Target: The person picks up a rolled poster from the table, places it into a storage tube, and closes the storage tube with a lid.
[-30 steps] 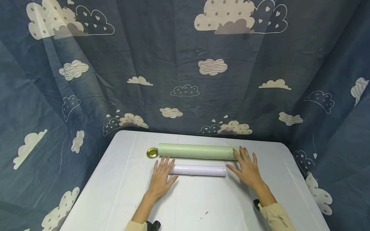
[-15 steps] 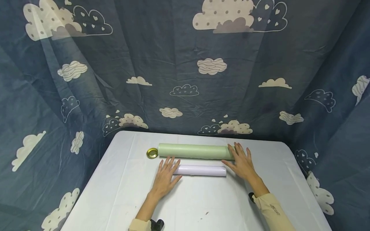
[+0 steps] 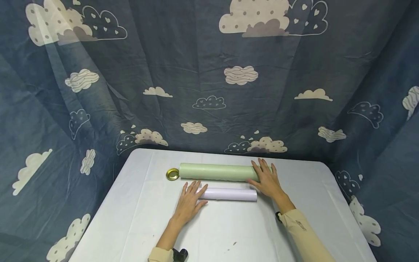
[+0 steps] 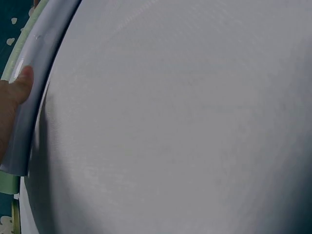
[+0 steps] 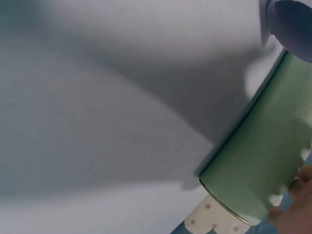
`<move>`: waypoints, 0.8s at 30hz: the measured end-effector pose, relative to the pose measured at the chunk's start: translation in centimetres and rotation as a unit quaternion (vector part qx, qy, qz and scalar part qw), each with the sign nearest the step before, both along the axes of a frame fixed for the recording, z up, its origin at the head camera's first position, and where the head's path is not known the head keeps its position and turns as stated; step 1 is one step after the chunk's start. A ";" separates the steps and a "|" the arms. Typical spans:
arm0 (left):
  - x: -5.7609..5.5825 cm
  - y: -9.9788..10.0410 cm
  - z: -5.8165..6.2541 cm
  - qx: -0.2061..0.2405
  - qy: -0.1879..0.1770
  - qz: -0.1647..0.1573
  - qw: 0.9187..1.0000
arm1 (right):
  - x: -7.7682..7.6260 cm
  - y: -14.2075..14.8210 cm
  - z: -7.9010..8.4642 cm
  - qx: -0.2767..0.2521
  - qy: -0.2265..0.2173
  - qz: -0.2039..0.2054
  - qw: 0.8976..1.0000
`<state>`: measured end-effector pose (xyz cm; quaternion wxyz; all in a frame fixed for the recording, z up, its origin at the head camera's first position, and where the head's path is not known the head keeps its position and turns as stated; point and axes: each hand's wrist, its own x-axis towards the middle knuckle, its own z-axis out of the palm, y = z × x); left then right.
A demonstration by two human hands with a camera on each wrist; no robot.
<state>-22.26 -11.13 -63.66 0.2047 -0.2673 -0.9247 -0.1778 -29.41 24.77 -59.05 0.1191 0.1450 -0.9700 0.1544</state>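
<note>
My left hand (image 3: 188, 203) lies with spread fingers over the left end of a lilac roll (image 3: 230, 194). In the left wrist view the thumb (image 4: 23, 84) shows against that roll's glossy side. Behind it, side by side, is a longer pale green roll (image 3: 216, 172). My right hand (image 3: 267, 182) is at the green roll's right part, fingers stretched across its top. The right wrist view shows fingertips (image 5: 297, 200) close to the green roll's end, and the hollow end of the lilac roll (image 5: 292, 24).
A round gold-coloured lid (image 3: 172, 174) lies at the green roll's left end. Both rolls rest on a white-covered table (image 3: 212, 233). A dark blue curtain with cloud prints (image 3: 209, 87) hangs behind and along the sides.
My right hand has slid left along the green roll. My left hand has shifted a little to the right over the lilac roll. Both rolls stay nearly where they were.
</note>
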 end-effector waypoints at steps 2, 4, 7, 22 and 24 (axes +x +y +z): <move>0.0 0.0 -0.2 -0.005 0.001 0.001 1.000 | -0.3 -0.1 -0.1 -0.002 -0.008 0.002 1.000; 0.0 0.0 -0.3 -0.004 0.005 0.003 1.000 | -0.6 -0.2 -0.3 -0.003 -0.015 0.007 1.000; -0.2 -0.1 -0.6 0.006 0.015 0.002 1.000 | -0.9 -0.4 -0.5 -0.003 -0.014 0.015 1.000; -0.5 0.0 -1.3 0.040 0.058 -0.010 0.997 | -1.5 0.4 -1.7 0.015 0.045 0.070 0.996; -0.5 -0.1 -1.3 0.042 0.061 -0.007 0.997 | -1.6 0.4 -1.8 0.019 0.044 0.077 0.996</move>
